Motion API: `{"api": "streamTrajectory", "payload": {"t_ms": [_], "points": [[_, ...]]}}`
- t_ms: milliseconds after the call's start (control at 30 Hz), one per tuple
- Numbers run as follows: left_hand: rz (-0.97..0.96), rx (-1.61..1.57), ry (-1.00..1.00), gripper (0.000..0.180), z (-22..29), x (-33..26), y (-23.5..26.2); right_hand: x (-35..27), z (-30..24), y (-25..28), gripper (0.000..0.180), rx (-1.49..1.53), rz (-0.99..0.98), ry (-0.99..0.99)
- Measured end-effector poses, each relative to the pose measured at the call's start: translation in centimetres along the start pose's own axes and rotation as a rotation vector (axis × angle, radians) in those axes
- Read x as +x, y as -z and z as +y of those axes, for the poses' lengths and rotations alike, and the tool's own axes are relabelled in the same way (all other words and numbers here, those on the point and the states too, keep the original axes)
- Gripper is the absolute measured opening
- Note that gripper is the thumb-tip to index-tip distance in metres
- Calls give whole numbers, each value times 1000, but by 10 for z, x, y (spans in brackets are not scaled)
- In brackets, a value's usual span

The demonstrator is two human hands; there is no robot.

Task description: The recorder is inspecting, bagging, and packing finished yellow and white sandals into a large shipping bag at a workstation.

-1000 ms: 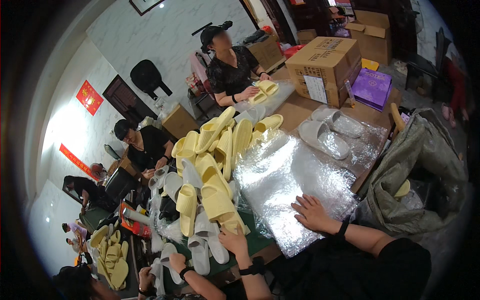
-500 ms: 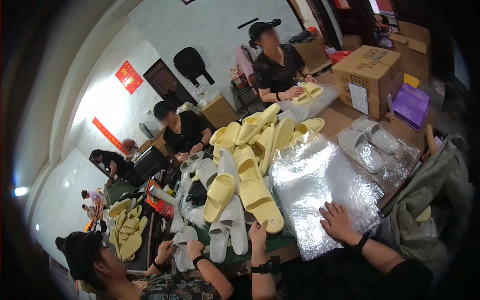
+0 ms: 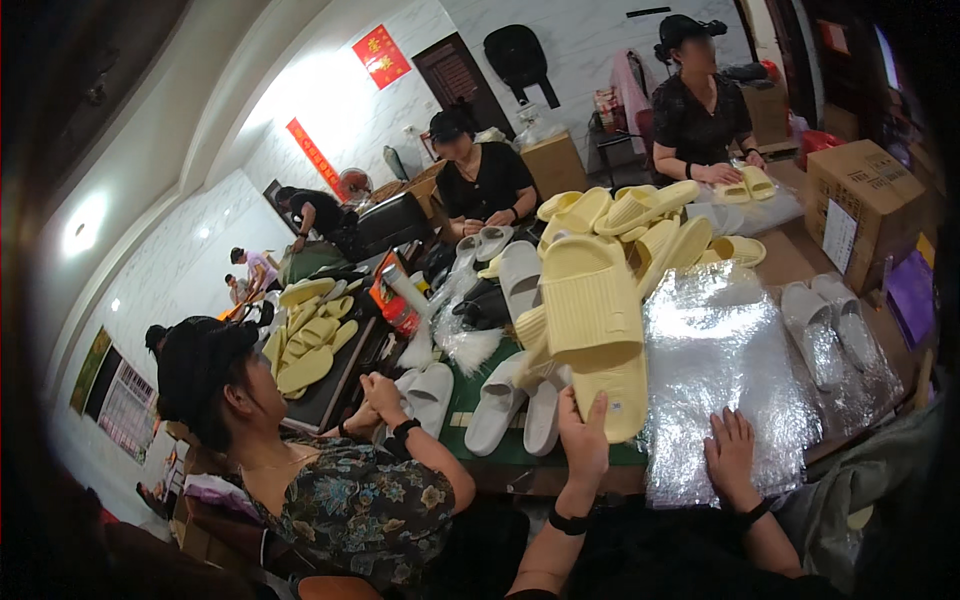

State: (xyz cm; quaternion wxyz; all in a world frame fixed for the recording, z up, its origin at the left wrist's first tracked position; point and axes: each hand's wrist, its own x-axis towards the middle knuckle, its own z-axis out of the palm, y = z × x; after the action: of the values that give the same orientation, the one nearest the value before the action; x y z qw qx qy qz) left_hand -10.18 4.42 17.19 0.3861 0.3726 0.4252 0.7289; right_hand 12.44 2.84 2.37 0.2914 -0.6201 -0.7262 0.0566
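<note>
My left hand (image 3: 584, 436) is raised above the table edge and grips a pair of pale yellow slippers (image 3: 593, 318) by the lower end, soles turned toward me. My right hand (image 3: 732, 456) lies flat, fingers spread, on a stack of clear shiny plastic bags (image 3: 720, 360) spread over the table. Just behind the held pair is a heap of more yellow slippers (image 3: 640, 215). White slippers (image 3: 515, 400) lie on the green mat to the left of my left hand.
A person in a patterned shirt (image 3: 350, 500) sits close at my left, hands by white slippers. Two people in black (image 3: 480, 180) (image 3: 700, 110) work across the table. Bagged grey slippers (image 3: 830, 325) and a cardboard box (image 3: 865, 205) stand at right.
My left hand has picked a yellow pair off the pile and lifted it toward me. My view has swung left. My right hand stays on the plastic bags.
</note>
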Motion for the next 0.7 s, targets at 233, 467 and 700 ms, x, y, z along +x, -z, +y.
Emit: {"api": "streamTrajectory", "payload": {"t_ms": [233, 467, 700], "points": [[-261, -103, -19, 36, 21, -30, -34, -4, 6, -6, 44, -11, 1, 17], [-499, -147, 241, 38, -11, -40, -76, -6, 7, -3, 43, 7, -19, -14], [-527, 45, 698, 46, -117, -77, -115, -28, 34, -32, 59, 484, -8, -160]]}}
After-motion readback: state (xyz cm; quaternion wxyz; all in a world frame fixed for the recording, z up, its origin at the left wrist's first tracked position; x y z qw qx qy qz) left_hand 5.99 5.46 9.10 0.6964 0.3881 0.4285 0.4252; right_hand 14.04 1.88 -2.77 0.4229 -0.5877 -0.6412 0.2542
